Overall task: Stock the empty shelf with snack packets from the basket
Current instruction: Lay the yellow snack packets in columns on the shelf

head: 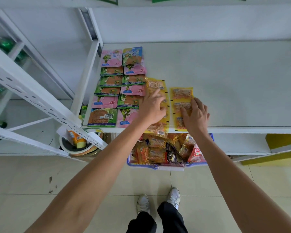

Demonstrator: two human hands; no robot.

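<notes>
Glossy, crinkled plastic film on packets [111, 58] at ten o'clock. Smooth matt white-painted metal shelf [225, 81]. Shiny blue plastic basket [134, 163] at six o'clock. Pale, faintly glossy floor tiles [208, 182].

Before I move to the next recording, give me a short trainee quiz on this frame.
1. True or false: the blue plastic basket is empty.
2. The left hand and right hand touch which? A. yellow snack packets B. glass jars C. cardboard boxes
3. Fill in: the pink and green printed packets form ___ columns on the white metal shelf.
Key: 1 false; 2 A; 3 two.
</notes>
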